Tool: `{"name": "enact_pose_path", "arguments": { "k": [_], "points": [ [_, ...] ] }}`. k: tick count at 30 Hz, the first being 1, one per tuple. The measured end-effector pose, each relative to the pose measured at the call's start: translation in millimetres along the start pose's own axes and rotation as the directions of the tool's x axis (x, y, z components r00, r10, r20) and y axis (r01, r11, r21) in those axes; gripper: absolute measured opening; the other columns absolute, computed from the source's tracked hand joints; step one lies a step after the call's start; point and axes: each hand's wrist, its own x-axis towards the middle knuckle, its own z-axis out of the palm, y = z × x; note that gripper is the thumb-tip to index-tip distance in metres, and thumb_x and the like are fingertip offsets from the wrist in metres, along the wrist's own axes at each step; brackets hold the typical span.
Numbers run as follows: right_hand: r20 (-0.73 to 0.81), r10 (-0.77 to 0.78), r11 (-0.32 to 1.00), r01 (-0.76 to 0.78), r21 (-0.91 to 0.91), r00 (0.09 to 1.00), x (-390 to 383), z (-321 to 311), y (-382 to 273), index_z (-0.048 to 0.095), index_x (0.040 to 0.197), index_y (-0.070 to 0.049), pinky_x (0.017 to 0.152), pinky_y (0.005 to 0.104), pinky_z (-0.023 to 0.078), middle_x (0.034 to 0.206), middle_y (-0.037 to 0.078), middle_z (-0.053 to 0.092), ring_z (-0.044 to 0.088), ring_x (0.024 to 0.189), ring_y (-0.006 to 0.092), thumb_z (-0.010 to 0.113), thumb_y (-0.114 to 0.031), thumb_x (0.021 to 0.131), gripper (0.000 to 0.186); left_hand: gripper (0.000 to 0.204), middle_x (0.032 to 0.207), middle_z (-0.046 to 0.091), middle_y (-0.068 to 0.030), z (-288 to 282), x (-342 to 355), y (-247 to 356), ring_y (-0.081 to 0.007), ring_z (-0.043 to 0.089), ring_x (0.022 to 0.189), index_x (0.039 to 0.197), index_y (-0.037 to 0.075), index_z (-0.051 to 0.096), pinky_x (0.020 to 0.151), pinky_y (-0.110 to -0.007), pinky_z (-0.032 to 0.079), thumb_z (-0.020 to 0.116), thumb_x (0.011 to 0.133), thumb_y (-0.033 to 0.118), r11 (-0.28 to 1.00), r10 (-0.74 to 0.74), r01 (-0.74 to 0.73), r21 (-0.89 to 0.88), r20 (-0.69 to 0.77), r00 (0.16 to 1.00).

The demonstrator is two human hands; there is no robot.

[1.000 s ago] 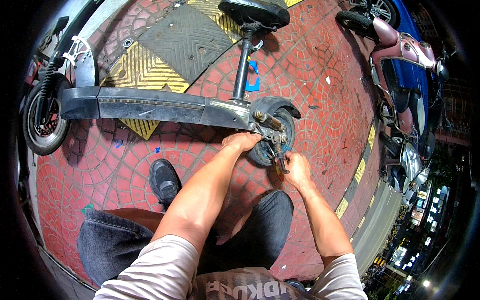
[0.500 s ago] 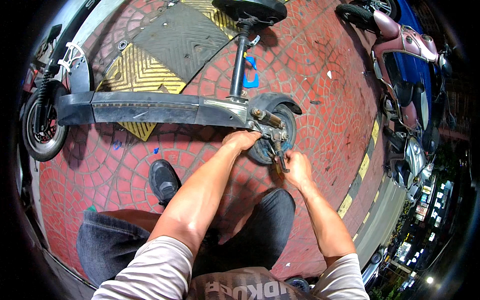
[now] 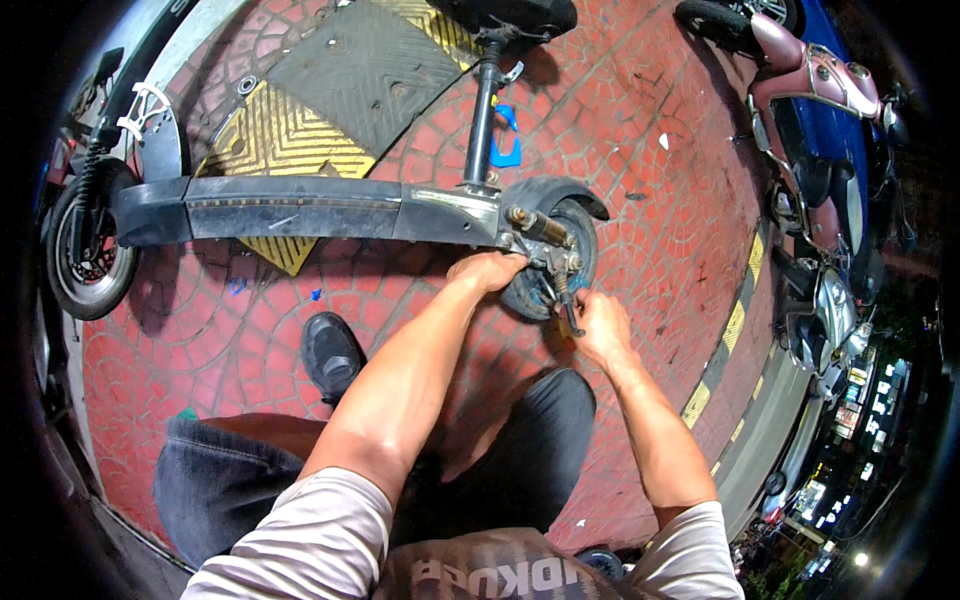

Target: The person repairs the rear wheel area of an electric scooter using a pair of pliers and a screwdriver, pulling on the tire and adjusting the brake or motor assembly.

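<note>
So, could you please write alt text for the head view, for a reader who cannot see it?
A crouching person works at the rear wheel of an electric scooter on red brick paving: the left hand rests by the axle, and the right hand holds a tool there. Parked mopeds stand to the right.

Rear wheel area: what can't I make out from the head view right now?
- Tool tip: too small, lost against the axle hardware.
- Right hand grip: fingers curl away from view.
- Left hand palm side: pressed to the scooter, hidden.
- Rear wheel: partly behind the fender and hands.
</note>
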Motion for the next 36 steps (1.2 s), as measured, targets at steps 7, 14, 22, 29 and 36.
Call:
{"name": "enact_pose_path", "arguments": {
  "k": [7,14,22,29,36],
  "points": [
    [0.004,-0.036,0.999,0.036,-0.012,0.999,6,-1,13,0.075,0.093,-0.004,0.083,0.0581,0.056,0.090,0.027,0.074,0.072,0.090,0.0481,0.066,-0.031,0.092,0.028,0.081,0.156,0.057,-0.0153,-2,-5,10,-0.0355,0.052,0.147,0.150,0.014,0.061,0.119,-0.047,0.041,0.044,0.100,0.075,0.999,0.035,-0.036,0.017,0.042,0.999],
    [0.049,-0.025,0.997,0.029,-0.073,0.998,9,-9,7,0.076,0.096,-0.005,0.084,0.0581,0.057,0.093,0.025,0.075,0.073,0.094,0.0461,0.066,-0.030,0.092,0.027,0.074,0.155,0.058,-0.0189,4,8,-5,-0.0320,0.052,0.147,0.149,0.008,0.061,0.119,-0.042,0.039,0.049,0.104,0.066,0.966,0.166,-0.156,-0.204,0.035,0.985],
    [0.050,0.007,0.998,-0.004,-0.069,0.999,8,-5,10,0.077,0.099,-0.007,0.085,0.0583,0.057,0.097,0.024,0.076,0.073,0.097,0.0450,0.069,-0.033,0.092,0.029,0.057,0.144,0.065,-0.0128,1,-3,3,-0.0293,0.059,0.122,0.145,0.014,0.066,0.100,-0.049,0.048,0.056,0.106,0.054,0.955,0.120,-0.102,-0.277,0.047,0.992],
    [-0.016,-0.036,0.999,0.036,-0.032,0.999,4,7,20,0.075,0.096,-0.005,0.081,0.0562,0.055,0.094,0.025,0.075,0.071,0.092,0.0467,0.068,-0.038,0.097,0.034,0.069,0.152,0.059,-0.0171,-5,-32,21,-0.0296,0.056,0.133,0.152,0.009,0.058,0.110,-0.046,0.043,0.058,0.104,0.058,0.934,0.020,0.010,-0.356,0.081,0.997],
    [-0.042,-0.072,0.996,0.074,0.045,0.997,-5,9,25,0.075,0.095,-0.003,0.078,0.0560,0.055,0.088,0.025,0.073,0.071,0.089,0.0473,0.070,-0.043,0.097,0.040,0.074,0.157,0.050,-0.0186,-8,-25,16,-0.0330,0.050,0.135,0.159,0.014,0.051,0.109,-0.050,0.041,0.057,0.103,0.062,0.932,0.069,-0.011,-0.363,0.147,0.987]
  ]
}}
